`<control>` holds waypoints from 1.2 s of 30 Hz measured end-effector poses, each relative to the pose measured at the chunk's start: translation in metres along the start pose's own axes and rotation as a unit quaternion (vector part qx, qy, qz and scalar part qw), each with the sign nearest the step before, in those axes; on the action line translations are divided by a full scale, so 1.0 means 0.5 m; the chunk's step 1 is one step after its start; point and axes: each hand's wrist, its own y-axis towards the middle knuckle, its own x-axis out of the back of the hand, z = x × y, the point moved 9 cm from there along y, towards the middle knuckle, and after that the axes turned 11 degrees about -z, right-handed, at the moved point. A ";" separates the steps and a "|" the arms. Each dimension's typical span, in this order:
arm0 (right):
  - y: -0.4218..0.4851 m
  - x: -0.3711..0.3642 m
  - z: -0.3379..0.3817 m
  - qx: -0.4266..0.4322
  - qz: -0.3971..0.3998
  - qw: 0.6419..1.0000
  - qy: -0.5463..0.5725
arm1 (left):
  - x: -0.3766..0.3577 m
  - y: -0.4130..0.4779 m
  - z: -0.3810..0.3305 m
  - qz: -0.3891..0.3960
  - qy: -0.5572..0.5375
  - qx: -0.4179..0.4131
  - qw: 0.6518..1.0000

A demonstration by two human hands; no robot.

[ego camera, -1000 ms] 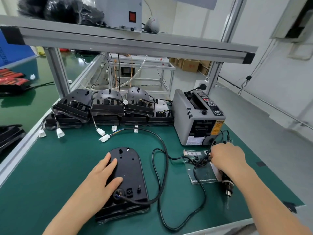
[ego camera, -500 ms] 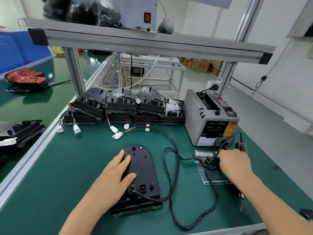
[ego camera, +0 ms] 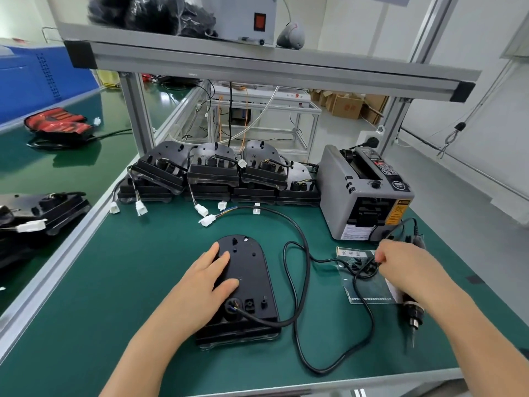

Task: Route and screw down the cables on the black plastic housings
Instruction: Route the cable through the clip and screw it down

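A black plastic housing (ego camera: pixel 252 285) lies flat on the green mat in front of me. My left hand (ego camera: pixel 206 285) rests on it with straight fingers. A black cable (ego camera: pixel 303 253) leaves the housing's near socket, loops to the right and runs back to a white connector (ego camera: pixel 206 220). My right hand (ego camera: pixel 400 267) is curled over a clear bag of small black screws (ego camera: pixel 369 285), fingertips at the bag. An electric screwdriver (ego camera: pixel 412 316) runs under that palm, apparently gripped, its bit pointing toward me.
Several more black housings (ego camera: pixel 213 173) with white connectors are stacked along the back of the mat. A grey tape dispenser (ego camera: pixel 363 196) stands at the back right. An aluminium frame post (ego camera: pixel 137 116) rises at the left. The mat's front edge (ego camera: pixel 315 383) is near.
Only the view has shifted. My left hand stays on the housing and my right hand stays over the screw bag with the screwdriver under it.
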 end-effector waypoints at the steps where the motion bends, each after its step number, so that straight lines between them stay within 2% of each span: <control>1: -0.004 0.007 0.012 0.002 0.008 0.996 0.089 | 0.005 0.001 -0.001 -0.005 -0.004 0.000 1.000; 2: -0.016 0.013 0.033 0.001 0.020 0.977 0.210 | 0.014 0.003 -0.006 -0.020 -0.008 -0.006 1.000; 3: -0.034 0.017 0.061 -0.007 0.043 0.938 0.344 | 0.028 0.002 -0.016 -0.047 -0.012 -0.020 0.999; 4: -0.057 0.019 0.094 -0.014 0.073 0.884 0.462 | 0.045 -0.001 -0.031 -0.085 -0.019 -0.045 0.995; 6: -0.103 0.012 0.165 -0.024 0.141 0.772 0.619 | 0.073 -0.019 -0.075 -0.140 -0.067 -0.100 0.983; 8: -0.143 -0.004 0.227 -0.047 0.212 0.677 0.703 | 0.073 -0.038 -0.113 -0.133 -0.126 -0.131 0.974; 10: -0.168 -0.017 0.272 -0.067 0.270 0.611 0.741 | 0.060 -0.055 -0.147 -0.109 -0.158 -0.162 0.968; 12: -0.185 -0.021 0.303 -0.069 0.310 0.571 0.757 | 0.055 -0.066 -0.166 -0.102 -0.178 -0.179 0.962; 14: -0.196 -0.026 0.319 -0.069 0.336 0.550 0.762 | 0.054 -0.068 -0.166 -0.102 -0.197 -0.172 0.960; 17: -0.205 -0.033 0.329 -0.076 0.355 0.537 0.761 | 0.053 -0.066 -0.156 -0.095 -0.202 -0.150 0.963; 19: -0.207 -0.035 0.329 -0.069 0.343 0.552 0.756 | 0.053 -0.063 -0.147 -0.092 -0.199 -0.126 0.968; 20: -0.205 -0.033 0.327 -0.059 0.320 0.572 0.753 | 0.053 -0.061 -0.141 -0.092 -0.201 -0.109 0.969; 22: -0.197 -0.023 0.317 -0.023 0.234 0.628 0.742 | 0.053 -0.058 -0.129 -0.095 -0.213 -0.073 0.970; 24: -0.194 -0.001 0.303 0.033 0.113 0.711 0.693 | 0.051 -0.055 -0.122 -0.091 -0.233 -0.046 0.967; 26: -0.199 0.022 0.298 0.106 0.002 0.795 0.598 | 0.046 -0.050 -0.118 -0.085 -0.250 -0.027 0.964; 28: -0.206 0.041 0.302 0.155 -0.070 0.833 0.527 | 0.044 -0.045 -0.113 -0.083 -0.253 -0.014 0.964; 30: -0.205 0.045 0.303 0.157 -0.093 0.830 0.527 | 0.039 -0.043 -0.109 -0.068 -0.269 -0.002 0.961; 33: -0.196 0.032 0.299 0.101 -0.053 0.784 0.610 | 0.032 -0.043 -0.108 -0.037 -0.304 0.005 0.952; 36: -0.194 0.022 0.298 0.055 -0.016 0.735 0.675 | 0.036 -0.039 -0.101 -0.053 -0.298 0.012 0.953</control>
